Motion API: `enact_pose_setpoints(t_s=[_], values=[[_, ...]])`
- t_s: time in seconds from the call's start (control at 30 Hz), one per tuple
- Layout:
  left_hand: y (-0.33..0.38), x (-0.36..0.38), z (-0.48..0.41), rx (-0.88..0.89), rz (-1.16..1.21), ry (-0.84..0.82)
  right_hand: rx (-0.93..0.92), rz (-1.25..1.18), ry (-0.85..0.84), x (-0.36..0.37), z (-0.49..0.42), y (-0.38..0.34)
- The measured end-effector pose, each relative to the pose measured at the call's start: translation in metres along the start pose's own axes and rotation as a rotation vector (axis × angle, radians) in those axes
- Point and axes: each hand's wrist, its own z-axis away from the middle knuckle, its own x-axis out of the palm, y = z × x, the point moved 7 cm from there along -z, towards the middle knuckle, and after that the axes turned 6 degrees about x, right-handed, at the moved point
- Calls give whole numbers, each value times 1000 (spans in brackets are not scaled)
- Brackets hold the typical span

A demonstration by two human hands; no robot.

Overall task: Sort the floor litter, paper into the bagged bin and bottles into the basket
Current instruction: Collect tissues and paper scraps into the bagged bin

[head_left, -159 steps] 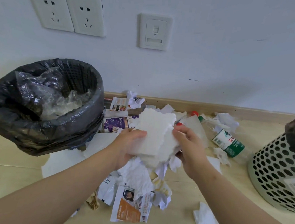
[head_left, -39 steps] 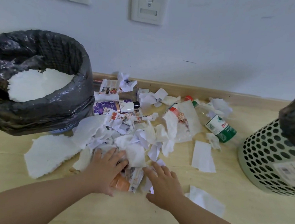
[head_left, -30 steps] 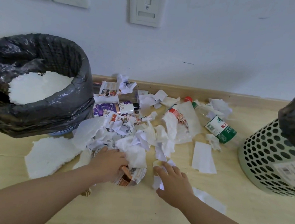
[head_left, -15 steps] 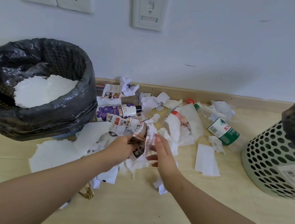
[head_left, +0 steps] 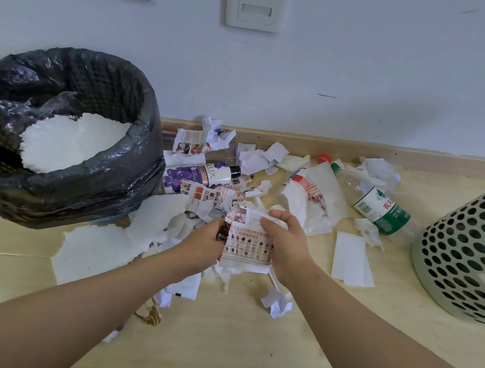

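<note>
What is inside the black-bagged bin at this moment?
Large white torn paper sheets fill the black-bagged bin; whatever lies beneath them is covered.

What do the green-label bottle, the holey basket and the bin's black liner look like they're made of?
Green-label bottle: probably clear plastic; the floor shows through it. Basket: likely moulded plastic, pale green, matt, with even round holes. Bin liner: thin glossy black plastic film, crinkled and catching light.

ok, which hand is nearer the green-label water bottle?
Right. The right hand grips the right edge of the printed leaflet, to the left of the green-label water bottle; the left hand holds the opposite edge, farther away.
</note>
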Motion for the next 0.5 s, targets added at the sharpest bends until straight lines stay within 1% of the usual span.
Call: enact_pose_setpoints(t_s=[0.07, 0.17, 0.23, 0.3, 0.33, 0.43, 0.5], values=[[-2, -3, -2, -8, 16, 14, -7, 19, 50, -5, 0, -4], [-6, -10, -6, -20, 25, 74, -30, -65, 172, -19, -3, -10], [-7, -14, -7, -29, 70, 134, -56, -76, 273, -31, -5, -14], [-6, -17, -8, -20, 152, 178, -80, -37, 313, -36, -6, -15], [-4, -18, -9, -20, 187, 184, -81, -8, 287, -32, -7, -16], [-3, -14, -13, -26, 208, 151, -33, 86, 48, 1, -6, -11], [-6, -11, -15, -32, 195, 139, 9, 119, -62, 19, -6, -4]])
